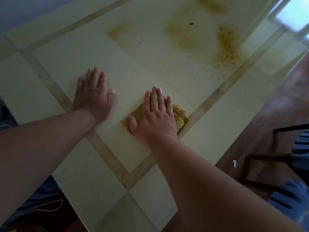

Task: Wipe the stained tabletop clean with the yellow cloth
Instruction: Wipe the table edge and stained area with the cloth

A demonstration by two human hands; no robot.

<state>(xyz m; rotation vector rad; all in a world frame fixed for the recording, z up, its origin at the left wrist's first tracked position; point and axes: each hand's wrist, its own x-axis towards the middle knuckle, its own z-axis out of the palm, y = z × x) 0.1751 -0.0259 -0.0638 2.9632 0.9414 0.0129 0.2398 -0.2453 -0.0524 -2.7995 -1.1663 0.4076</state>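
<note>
The folded yellow cloth [179, 117] is pressed flat onto the pale tabletop [137, 67] by the right hand [156, 118]; the left hand [94, 96] is laid flat beside it. Brown stains [227, 46] are seen farther away.

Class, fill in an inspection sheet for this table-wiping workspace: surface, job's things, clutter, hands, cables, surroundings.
Surface: pale tabletop with brownish stains at the far side.
Job's things: folded yellow cloth lies flat near the table's right edge.
Clutter: nothing seen.
Hands: left hand flat on the bare tabletop; right hand flat, pressing on the cloth.
Cables: thin white cord on the floor, lower left.
Surroundings: wooden floor, dark metal frame on the right.
</note>
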